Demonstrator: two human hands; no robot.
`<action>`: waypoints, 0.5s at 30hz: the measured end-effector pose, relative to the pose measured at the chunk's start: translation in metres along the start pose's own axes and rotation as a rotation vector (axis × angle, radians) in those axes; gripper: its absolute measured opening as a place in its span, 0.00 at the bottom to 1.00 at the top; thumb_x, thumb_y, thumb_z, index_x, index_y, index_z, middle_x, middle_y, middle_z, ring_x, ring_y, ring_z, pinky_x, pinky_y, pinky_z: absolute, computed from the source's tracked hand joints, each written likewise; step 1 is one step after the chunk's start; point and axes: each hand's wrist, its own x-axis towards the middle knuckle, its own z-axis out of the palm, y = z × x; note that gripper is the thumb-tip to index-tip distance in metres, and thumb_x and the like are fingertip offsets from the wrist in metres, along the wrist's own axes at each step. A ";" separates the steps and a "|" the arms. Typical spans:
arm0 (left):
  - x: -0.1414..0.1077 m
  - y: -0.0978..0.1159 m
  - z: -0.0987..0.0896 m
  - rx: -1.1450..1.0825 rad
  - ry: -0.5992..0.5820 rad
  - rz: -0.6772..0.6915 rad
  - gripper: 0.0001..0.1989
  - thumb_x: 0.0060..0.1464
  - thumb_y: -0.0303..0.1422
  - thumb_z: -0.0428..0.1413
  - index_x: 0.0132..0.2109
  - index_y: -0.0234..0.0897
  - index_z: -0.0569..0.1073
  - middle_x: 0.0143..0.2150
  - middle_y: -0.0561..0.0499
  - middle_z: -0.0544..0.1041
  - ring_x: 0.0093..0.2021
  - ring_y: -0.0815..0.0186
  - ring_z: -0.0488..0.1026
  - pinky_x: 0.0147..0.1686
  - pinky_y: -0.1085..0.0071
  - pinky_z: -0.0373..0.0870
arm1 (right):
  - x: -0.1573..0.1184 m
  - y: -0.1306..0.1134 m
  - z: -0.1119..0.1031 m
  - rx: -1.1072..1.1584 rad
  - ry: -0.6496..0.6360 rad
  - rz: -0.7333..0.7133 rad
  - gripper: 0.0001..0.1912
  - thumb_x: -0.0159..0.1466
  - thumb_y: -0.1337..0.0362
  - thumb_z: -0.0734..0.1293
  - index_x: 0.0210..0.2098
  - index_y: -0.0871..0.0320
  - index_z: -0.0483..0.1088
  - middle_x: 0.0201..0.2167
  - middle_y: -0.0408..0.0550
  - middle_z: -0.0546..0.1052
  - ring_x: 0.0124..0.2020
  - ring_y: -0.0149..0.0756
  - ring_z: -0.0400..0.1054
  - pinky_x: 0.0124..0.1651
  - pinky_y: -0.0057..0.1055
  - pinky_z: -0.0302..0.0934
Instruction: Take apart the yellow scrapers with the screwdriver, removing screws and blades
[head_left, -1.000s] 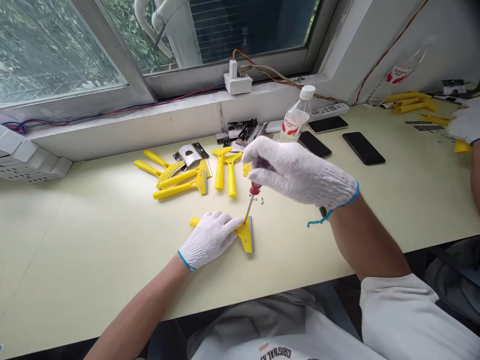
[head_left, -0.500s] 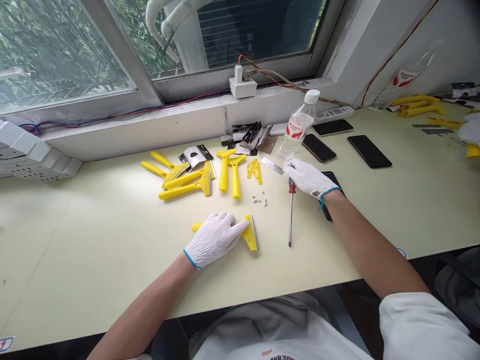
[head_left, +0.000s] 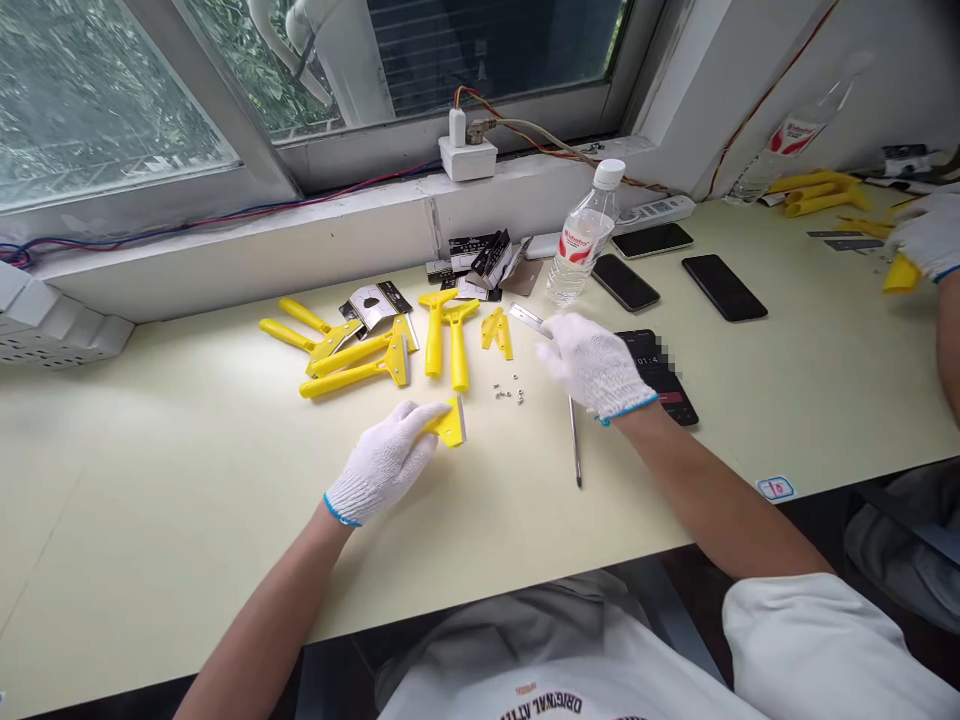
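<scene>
My left hand (head_left: 386, 460), in a white knit glove with blue trim, is closed around a yellow scraper (head_left: 450, 424). The scraper's head and metal blade edge point right, while its handle is hidden in the palm. My right hand (head_left: 592, 365), gloved the same way, hovers over a screwdriver (head_left: 575, 445); its handle is covered and only the shaft shows on the table. The right fingers look slightly apart, near a flat metal blade (head_left: 529, 318). Between the hands lie several small screws and nuts (head_left: 506, 392). Beyond them are two yellow clamp pieces (head_left: 496, 333).
Several finished-looking yellow scrapers (head_left: 352, 375) and two yellow handles (head_left: 459, 350) lie at centre left. Black-and-white packaging (head_left: 491, 260), a water bottle (head_left: 581, 245) and several phones (head_left: 724, 287) sit behind. At far right a co-worker's gloved hand (head_left: 930, 232) holds a yellow part.
My left hand has drawn the scraper left and up, somewhat off its earlier spot. My right hand has shifted from the screwdriver's handle toward the left. A co-worker's hand has come into view.
</scene>
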 end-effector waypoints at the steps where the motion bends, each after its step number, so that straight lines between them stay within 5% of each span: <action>1: 0.000 0.001 -0.003 -0.066 0.013 -0.022 0.22 0.75 0.36 0.46 0.71 0.45 0.70 0.54 0.45 0.75 0.48 0.58 0.77 0.52 0.60 0.73 | -0.003 -0.012 -0.001 0.088 -0.049 -0.088 0.05 0.73 0.64 0.69 0.44 0.59 0.74 0.37 0.54 0.81 0.34 0.38 0.71 0.36 0.33 0.57; 3: -0.002 0.003 -0.009 -0.248 0.035 -0.083 0.22 0.75 0.38 0.48 0.69 0.44 0.72 0.52 0.45 0.76 0.49 0.58 0.76 0.53 0.61 0.72 | -0.011 -0.038 -0.002 0.326 -0.240 -0.214 0.05 0.74 0.66 0.68 0.47 0.58 0.77 0.40 0.51 0.83 0.39 0.38 0.76 0.43 0.32 0.65; 5: -0.003 0.008 -0.012 -0.498 0.032 -0.172 0.19 0.75 0.41 0.50 0.64 0.42 0.75 0.45 0.48 0.76 0.42 0.61 0.73 0.45 0.64 0.72 | -0.020 -0.063 0.000 0.421 -0.287 -0.260 0.03 0.73 0.67 0.69 0.44 0.58 0.77 0.39 0.49 0.84 0.39 0.39 0.78 0.43 0.33 0.67; 9: -0.003 0.019 -0.005 -1.073 -0.009 -0.357 0.16 0.71 0.47 0.56 0.52 0.38 0.76 0.40 0.50 0.73 0.31 0.69 0.67 0.33 0.69 0.67 | -0.031 -0.091 0.001 0.454 -0.114 -0.297 0.06 0.74 0.67 0.67 0.40 0.57 0.75 0.35 0.49 0.81 0.36 0.40 0.76 0.41 0.36 0.68; 15: 0.000 0.038 0.028 -1.552 -0.015 -0.552 0.17 0.66 0.44 0.63 0.55 0.42 0.74 0.45 0.51 0.71 0.31 0.71 0.67 0.30 0.71 0.70 | -0.030 -0.095 -0.003 0.485 0.066 -0.276 0.08 0.72 0.71 0.66 0.49 0.55 0.72 0.41 0.51 0.82 0.42 0.42 0.78 0.48 0.39 0.73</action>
